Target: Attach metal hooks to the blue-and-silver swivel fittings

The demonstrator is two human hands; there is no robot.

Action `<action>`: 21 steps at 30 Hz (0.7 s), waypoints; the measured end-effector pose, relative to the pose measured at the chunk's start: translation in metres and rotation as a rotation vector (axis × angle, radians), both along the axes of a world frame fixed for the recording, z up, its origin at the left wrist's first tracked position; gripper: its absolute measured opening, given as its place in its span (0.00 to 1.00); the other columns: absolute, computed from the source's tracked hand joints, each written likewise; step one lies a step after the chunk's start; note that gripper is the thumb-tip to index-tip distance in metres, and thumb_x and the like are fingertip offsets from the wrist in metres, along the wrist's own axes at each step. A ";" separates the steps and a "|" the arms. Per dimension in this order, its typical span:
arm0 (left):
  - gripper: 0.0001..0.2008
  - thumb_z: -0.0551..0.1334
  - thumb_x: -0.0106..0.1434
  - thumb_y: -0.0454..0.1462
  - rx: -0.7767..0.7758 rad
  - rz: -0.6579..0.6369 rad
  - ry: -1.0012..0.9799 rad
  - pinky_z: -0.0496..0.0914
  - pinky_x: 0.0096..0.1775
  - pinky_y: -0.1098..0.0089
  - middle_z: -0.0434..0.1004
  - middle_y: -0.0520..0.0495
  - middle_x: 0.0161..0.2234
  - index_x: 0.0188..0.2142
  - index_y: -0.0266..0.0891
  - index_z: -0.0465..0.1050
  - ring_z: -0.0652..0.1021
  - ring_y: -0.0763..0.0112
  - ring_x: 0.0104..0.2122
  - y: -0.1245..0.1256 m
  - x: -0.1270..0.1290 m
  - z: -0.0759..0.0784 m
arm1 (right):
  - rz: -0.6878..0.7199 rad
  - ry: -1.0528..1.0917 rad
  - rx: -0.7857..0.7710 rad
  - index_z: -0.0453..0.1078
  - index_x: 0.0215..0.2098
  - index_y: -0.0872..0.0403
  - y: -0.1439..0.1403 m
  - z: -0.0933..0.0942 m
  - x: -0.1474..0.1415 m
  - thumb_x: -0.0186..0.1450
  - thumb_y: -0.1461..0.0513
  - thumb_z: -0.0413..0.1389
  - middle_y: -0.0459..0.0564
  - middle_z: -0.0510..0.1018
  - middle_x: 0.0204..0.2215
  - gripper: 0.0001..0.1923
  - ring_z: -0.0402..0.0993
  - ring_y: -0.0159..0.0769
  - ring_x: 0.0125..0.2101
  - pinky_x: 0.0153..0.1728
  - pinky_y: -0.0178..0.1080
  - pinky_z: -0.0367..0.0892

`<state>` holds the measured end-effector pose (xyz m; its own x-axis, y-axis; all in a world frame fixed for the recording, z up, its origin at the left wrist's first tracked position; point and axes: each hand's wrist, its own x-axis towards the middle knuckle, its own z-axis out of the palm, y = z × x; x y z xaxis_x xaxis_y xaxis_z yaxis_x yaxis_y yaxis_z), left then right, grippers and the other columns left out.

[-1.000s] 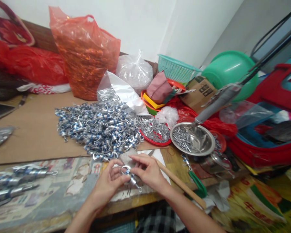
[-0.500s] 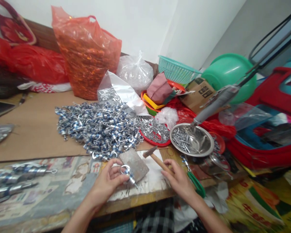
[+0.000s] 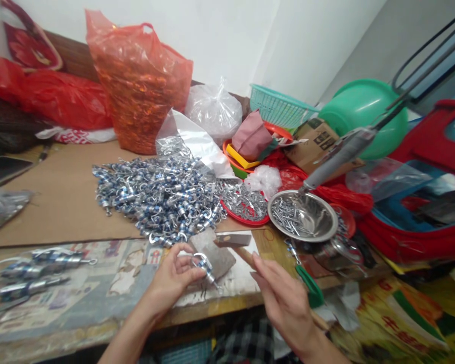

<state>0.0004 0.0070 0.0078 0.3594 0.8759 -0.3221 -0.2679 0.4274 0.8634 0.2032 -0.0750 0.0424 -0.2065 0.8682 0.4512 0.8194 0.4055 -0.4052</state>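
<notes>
My left hand (image 3: 173,281) pinches a small silver clasp with a ring (image 3: 202,267) and rests it on a grey stone block (image 3: 217,254) near the table's front edge. My right hand (image 3: 284,298) grips the wooden handle of a small hammer, whose metal head (image 3: 233,238) hangs just above the block and the clasp. Behind the block lies a big heap of blue and silver metal clasps (image 3: 157,195) on brown cardboard.
A steel bowl of pins (image 3: 302,216) and a red dish of silver parts (image 3: 244,203) sit right of the heap. Orange and clear plastic bags (image 3: 138,81), baskets and a green basin (image 3: 364,114) crowd the back. Finished pieces (image 3: 41,273) lie at left.
My right hand left the clasp, took the hammer's handle and lifted it, bringing the head over the block. My left hand kept the clasp on the block.
</notes>
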 end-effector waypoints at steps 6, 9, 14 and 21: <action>0.23 0.69 0.40 0.32 -0.003 0.003 -0.004 0.69 0.31 0.69 0.76 0.54 0.25 0.32 0.42 0.57 0.77 0.69 0.26 0.000 -0.002 -0.001 | -0.035 -0.090 -0.189 0.57 0.56 0.47 -0.007 -0.002 0.000 0.62 0.69 0.44 0.50 0.75 0.36 0.25 0.73 0.35 0.33 0.35 0.35 0.69; 0.23 0.69 0.41 0.32 0.010 -0.011 -0.004 0.69 0.31 0.70 0.76 0.54 0.25 0.33 0.42 0.57 0.77 0.70 0.26 0.000 -0.002 -0.004 | -0.047 -0.044 -0.103 0.56 0.57 0.47 -0.006 -0.002 -0.003 0.62 0.70 0.43 0.51 0.74 0.39 0.25 0.72 0.36 0.36 0.37 0.36 0.68; 0.22 0.68 0.41 0.33 0.020 0.006 0.017 0.68 0.29 0.72 0.75 0.55 0.24 0.33 0.42 0.57 0.76 0.72 0.24 -0.004 0.003 0.002 | -0.017 -0.086 -0.232 0.58 0.55 0.46 0.006 -0.004 -0.006 0.62 0.68 0.44 0.49 0.76 0.34 0.24 0.74 0.35 0.32 0.32 0.34 0.70; 0.24 0.68 0.42 0.41 0.168 0.515 0.451 0.70 0.37 0.64 0.75 0.53 0.30 0.37 0.47 0.59 0.77 0.61 0.34 -0.009 -0.099 0.030 | -0.289 0.106 -0.302 0.67 0.49 0.53 0.039 -0.053 0.050 0.59 0.58 0.50 0.54 0.74 0.43 0.20 0.72 0.43 0.42 0.41 0.43 0.69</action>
